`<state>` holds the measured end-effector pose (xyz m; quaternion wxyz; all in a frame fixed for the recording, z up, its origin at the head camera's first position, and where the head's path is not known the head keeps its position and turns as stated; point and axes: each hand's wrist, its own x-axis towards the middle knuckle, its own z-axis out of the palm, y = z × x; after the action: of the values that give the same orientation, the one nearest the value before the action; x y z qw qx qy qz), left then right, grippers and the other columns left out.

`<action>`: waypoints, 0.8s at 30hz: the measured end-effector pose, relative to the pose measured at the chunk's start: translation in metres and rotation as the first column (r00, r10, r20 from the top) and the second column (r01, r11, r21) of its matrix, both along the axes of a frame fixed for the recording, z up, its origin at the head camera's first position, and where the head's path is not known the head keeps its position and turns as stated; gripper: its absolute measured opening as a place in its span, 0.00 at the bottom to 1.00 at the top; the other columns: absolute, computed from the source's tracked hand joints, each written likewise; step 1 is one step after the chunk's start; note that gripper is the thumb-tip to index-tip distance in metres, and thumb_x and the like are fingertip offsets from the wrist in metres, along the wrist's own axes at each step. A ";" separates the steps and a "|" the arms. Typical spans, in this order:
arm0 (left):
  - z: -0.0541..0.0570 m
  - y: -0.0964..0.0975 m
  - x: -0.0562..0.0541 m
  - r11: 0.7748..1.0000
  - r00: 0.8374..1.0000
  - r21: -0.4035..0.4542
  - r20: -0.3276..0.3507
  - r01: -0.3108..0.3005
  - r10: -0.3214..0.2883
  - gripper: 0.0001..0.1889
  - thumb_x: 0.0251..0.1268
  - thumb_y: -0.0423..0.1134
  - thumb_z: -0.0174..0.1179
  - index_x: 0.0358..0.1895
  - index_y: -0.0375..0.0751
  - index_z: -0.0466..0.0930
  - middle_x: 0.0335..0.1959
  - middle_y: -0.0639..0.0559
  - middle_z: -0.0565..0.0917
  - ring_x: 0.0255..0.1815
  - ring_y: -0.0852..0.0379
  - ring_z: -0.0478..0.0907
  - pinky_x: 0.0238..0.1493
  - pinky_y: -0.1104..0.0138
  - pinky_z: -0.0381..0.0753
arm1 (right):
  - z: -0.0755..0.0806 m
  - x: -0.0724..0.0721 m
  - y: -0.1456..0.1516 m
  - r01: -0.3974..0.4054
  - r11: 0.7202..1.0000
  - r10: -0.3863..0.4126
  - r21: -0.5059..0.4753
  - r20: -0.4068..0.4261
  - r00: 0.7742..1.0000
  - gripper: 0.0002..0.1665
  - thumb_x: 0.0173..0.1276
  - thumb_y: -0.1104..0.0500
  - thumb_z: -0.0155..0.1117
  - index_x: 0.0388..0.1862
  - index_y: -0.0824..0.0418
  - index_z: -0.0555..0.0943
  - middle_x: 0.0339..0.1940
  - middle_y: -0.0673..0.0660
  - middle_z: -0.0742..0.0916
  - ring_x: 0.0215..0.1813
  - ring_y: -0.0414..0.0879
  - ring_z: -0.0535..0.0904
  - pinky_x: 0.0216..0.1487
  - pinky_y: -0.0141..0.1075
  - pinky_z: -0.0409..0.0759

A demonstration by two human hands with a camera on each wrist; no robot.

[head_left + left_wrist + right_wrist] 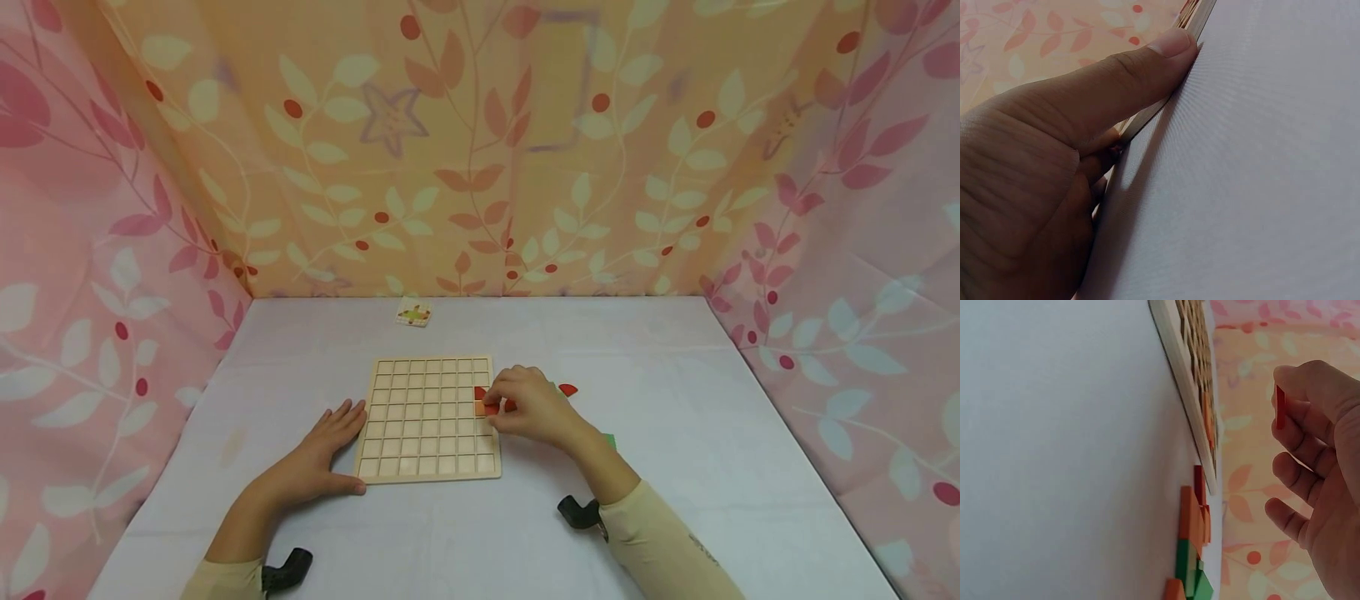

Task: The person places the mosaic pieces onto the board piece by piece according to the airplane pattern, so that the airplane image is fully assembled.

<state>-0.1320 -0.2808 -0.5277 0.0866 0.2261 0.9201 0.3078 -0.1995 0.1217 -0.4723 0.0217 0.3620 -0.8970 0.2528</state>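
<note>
A square wooden grid board lies on the table. My left hand rests at its lower left corner with fingers extended, fingertips at the left side and thumb at the near edge. In the left wrist view that thumb lies on the rim of the board. My right hand is over the board's right edge. Between thumb and index finger it pinches a thin red piece. Below those fingertips, a red piece and an orange piece sit in the rightmost column of cells.
Right of the board, partly hidden by the right hand, lie loose pieces: a red one, a green one, and several orange and green pieces. A small patterned card lies behind the board. Flowered cloth walls surround the white table.
</note>
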 end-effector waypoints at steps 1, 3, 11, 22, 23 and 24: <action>0.000 0.000 0.000 1.000 1.000 0.000 0.001 -0.001 0.001 0.66 0.41 0.66 0.77 0.82 0.37 0.52 0.85 0.46 0.50 0.86 0.40 0.39 0.83 0.62 0.25 | -0.001 0.000 -0.002 0.000 1.000 0.000 0.001 0.005 1.000 0.08 0.61 0.53 0.73 0.40 0.46 0.88 0.39 0.39 0.85 0.45 0.41 0.77 0.55 0.41 0.70; 0.000 0.000 0.000 1.000 1.000 0.000 0.001 -0.001 0.001 0.66 0.41 0.66 0.77 0.82 0.38 0.52 0.85 0.46 0.50 0.86 0.40 0.39 0.83 0.64 0.25 | -0.005 -0.001 -0.004 0.005 1.000 -0.005 0.009 0.003 1.000 0.08 0.61 0.52 0.74 0.40 0.45 0.88 0.39 0.37 0.84 0.46 0.39 0.77 0.54 0.39 0.70; -0.001 -0.001 0.001 1.000 0.999 0.009 -0.032 0.010 -0.010 0.66 0.42 0.66 0.77 0.81 0.36 0.54 0.85 0.44 0.51 0.85 0.38 0.41 0.80 0.73 0.22 | -0.011 0.001 -0.013 0.037 0.998 -0.038 0.044 0.022 0.999 0.10 0.61 0.50 0.74 0.42 0.47 0.89 0.40 0.40 0.85 0.49 0.39 0.77 0.56 0.42 0.72; -0.001 0.000 0.001 1.000 1.000 0.008 -0.008 -0.006 0.006 0.67 0.41 0.69 0.76 0.81 0.36 0.53 0.85 0.46 0.50 0.85 0.38 0.40 0.81 0.69 0.24 | -0.026 -0.003 -0.015 0.026 0.993 -0.025 0.119 -0.014 1.000 0.08 0.62 0.47 0.75 0.39 0.44 0.87 0.35 0.37 0.83 0.44 0.37 0.74 0.57 0.42 0.72; -0.001 0.000 0.001 1.000 1.000 0.005 -0.008 -0.005 0.005 0.67 0.41 0.69 0.75 0.82 0.37 0.53 0.85 0.46 0.50 0.85 0.38 0.39 0.82 0.69 0.24 | -0.027 -0.003 -0.015 0.025 0.992 -0.023 0.122 -0.018 1.000 0.08 0.62 0.47 0.75 0.39 0.44 0.87 0.35 0.37 0.83 0.43 0.37 0.74 0.56 0.41 0.71; -0.001 0.001 0.000 1.000 1.000 0.004 -0.009 -0.003 0.003 0.67 0.41 0.69 0.75 0.82 0.37 0.53 0.85 0.46 0.50 0.85 0.38 0.39 0.82 0.68 0.24 | -0.027 -0.003 -0.015 0.028 0.991 -0.025 0.128 -0.023 0.999 0.08 0.62 0.47 0.75 0.39 0.44 0.87 0.35 0.37 0.82 0.43 0.37 0.74 0.54 0.41 0.71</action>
<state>-0.1320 -0.2802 -0.5292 0.0816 0.2263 0.9202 0.3089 -0.2029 0.1065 -0.4997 0.0111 0.3534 -0.9158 0.1903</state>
